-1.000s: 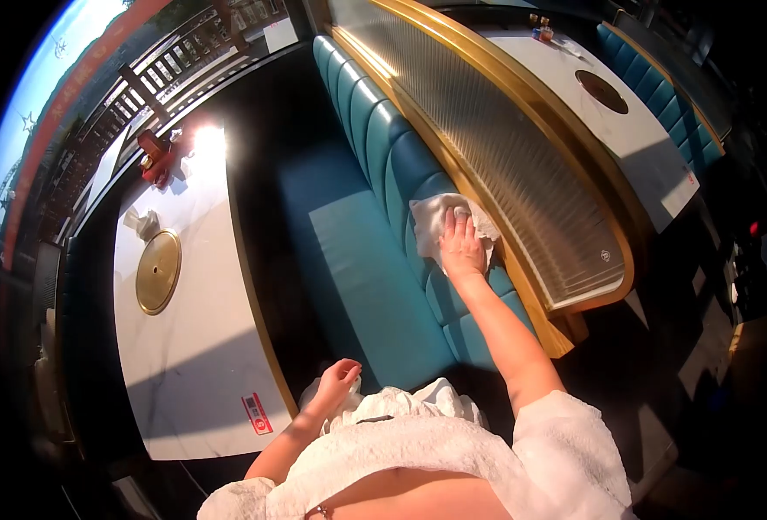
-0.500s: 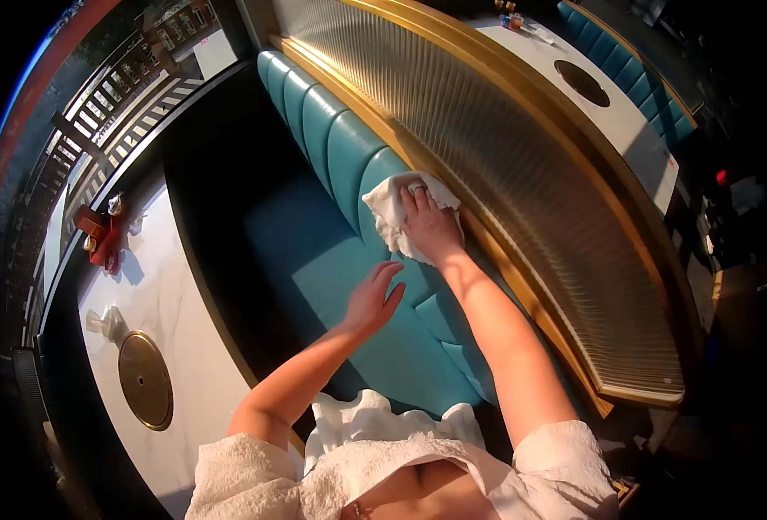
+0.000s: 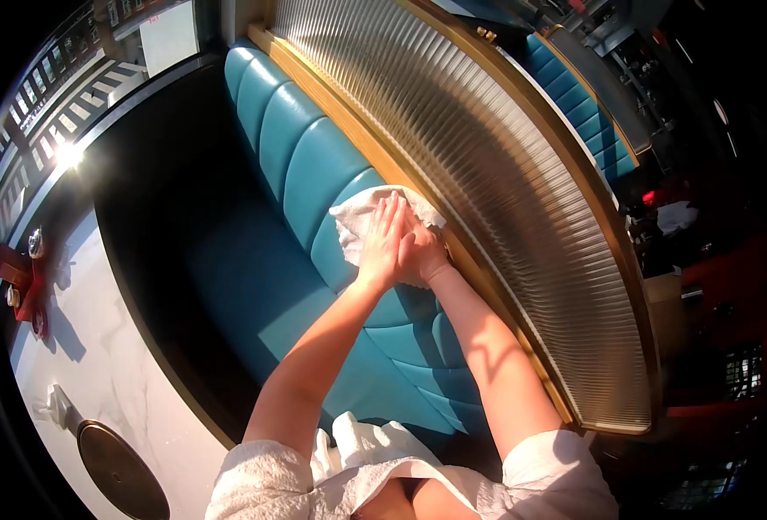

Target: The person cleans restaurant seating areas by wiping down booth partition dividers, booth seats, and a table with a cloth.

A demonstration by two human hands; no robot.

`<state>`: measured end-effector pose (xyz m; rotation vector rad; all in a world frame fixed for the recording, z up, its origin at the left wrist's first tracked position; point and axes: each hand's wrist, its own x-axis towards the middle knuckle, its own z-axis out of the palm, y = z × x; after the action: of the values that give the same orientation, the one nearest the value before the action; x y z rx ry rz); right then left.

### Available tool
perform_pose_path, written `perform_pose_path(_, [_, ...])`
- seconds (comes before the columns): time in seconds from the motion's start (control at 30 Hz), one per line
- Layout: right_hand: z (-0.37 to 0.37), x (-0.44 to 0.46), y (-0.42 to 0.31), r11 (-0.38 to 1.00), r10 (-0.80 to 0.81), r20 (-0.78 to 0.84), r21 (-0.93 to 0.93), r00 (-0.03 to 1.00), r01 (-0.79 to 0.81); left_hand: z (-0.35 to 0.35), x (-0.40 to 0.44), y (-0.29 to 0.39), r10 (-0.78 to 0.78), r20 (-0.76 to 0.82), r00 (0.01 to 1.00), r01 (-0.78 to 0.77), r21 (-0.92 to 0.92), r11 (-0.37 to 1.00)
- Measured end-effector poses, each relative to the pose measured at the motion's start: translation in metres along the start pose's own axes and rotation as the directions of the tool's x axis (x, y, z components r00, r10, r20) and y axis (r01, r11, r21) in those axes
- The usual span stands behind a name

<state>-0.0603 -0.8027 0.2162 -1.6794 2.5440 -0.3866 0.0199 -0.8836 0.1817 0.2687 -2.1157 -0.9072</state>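
A white cloth (image 3: 353, 218) lies against the top of the teal padded bench backrest (image 3: 314, 152), beside the wooden ledge. My left hand (image 3: 382, 245) rests on the cloth with its fingers stretched out flat and pointing up the backrest. Right beside it, touching it, my right hand (image 3: 422, 255) presses the cloth with bent fingers. Part of its fingers is hidden behind my left hand. The cloth's edges show around both hands.
A ribbed glass partition (image 3: 487, 199) in a wooden frame rises right of the backrest. At left stands a white marble table (image 3: 141, 364) with a round metal plate (image 3: 119, 468), a clear crumpled-looking item (image 3: 54, 406) and a red condiment holder (image 3: 28, 295).
My left hand has moved up and right, from above the seat onto the cloth beside my right hand. The head view has shifted, so the table sits lower and farther left.
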Motion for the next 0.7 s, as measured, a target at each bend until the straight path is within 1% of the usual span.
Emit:
perform_pose_path(0.03, [-0.002,0.003,0.005,0.998,0.03,0.015,0.059,0.999,-0.031,0.009,0.004,-0.007,-0.096,-0.048,0.994,0.089,-0.132,0.987])
perform_pose_path(0.07, [-0.006,0.001,0.004,0.989,0.069,0.032,0.13,0.997,-0.072,0.013,0.005,-0.009,-0.163,-0.083,0.983,0.147,-0.174,0.974])
perform_pose_path(0.1, [-0.009,-0.006,0.003,0.986,-0.108,-0.186,0.107,0.977,0.129,0.019,0.005,-0.01,-0.179,-0.096,0.979,0.166,-0.134,0.977])
perform_pose_path(0.13, [-0.012,-0.022,0.005,0.988,-0.15,-0.238,-0.011,0.96,0.151,0.023,0.007,-0.008,-0.194,-0.105,0.975,0.184,-0.091,0.979])
perform_pose_path(0.17, [-0.017,-0.051,0.01,0.979,-0.19,-0.276,-0.129,0.942,0.159,0.029,0.006,-0.002,-0.196,-0.093,0.976,0.188,-0.089,0.978])
perform_pose_path(0.2, [-0.027,-0.084,0.006,0.974,-0.188,-0.313,-0.183,0.931,0.135,0.035,0.007,0.003,-0.206,-0.127,0.97,0.218,0.084,0.972])
perform_pose_path(0.23, [-0.036,-0.117,0.004,0.965,-0.194,-0.35,-0.236,0.916,0.114,0.043,0.01,0.008,-0.208,-0.167,0.964,0.246,0.257,0.934])
perform_pose_path(0.27, [-0.031,-0.151,0.014,0.964,-0.148,-0.363,-0.262,0.92,0.052,0.051,0.014,0.014,-0.213,-0.163,0.963,0.252,0.272,0.929])
perform_pose_path(0.3, [-0.033,-0.169,0.017,0.982,-0.1,-0.369,-0.187,0.924,0.032,0.058,0.015,0.022,-0.285,-0.17,0.943,0.329,0.362,0.872])
perform_pose_path(0.33, [-0.034,-0.174,0.025,0.986,-0.11,-0.369,-0.158,0.923,0.054,0.063,0.016,0.028,-0.351,-0.2,0.915,0.404,0.454,0.794])
perform_pose_path(0.37, [-0.029,-0.173,0.031,0.987,-0.118,-0.413,-0.152,0.903,0.059,0.067,0.015,0.028,-0.396,-0.165,0.903,0.42,0.523,0.741])
perform_pose_path(0.4, [-0.022,-0.172,0.029,0.99,-0.105,-0.462,-0.134,0.881,0.048,0.068,0.016,0.024,-0.408,-0.16,0.899,0.425,0.541,0.725])
perform_pose_path(0.47, [-0.022,-0.171,0.032,0.997,-0.08,-0.492,-0.054,0.867,0.061,0.067,0.02,0.023,-0.423,-0.176,0.889,0.444,0.554,0.704])
perform_pose_path(0.5, [-0.024,-0.175,0.032,0.997,-0.071,-0.5,-0.024,0.863,0.069,0.064,0.025,0.022,-0.442,-0.185,0.878,0.468,0.528,0.708])
perform_pose_path(0.6, [-0.025,-0.176,0.033,0.998,-0.052,-0.494,0.014,0.868,0.067,0.051,0.053,-0.013,-0.465,-0.225,0.856,0.508,0.53,0.679])
perform_pose_path(0.67, [-0.028,-0.174,0.033,0.998,-0.05,-0.494,0.008,0.868,0.062,0.038,0.074,-0.039,-0.476,-0.247,0.844,0.532,0.49,0.69])
perform_pose_path(0.7, [-0.028,-0.173,0.033,0.998,-0.046,-0.486,0.009,0.873,0.058,0.032,0.085,-0.052,-0.494,-0.236,0.837,0.541,0.493,0.681])
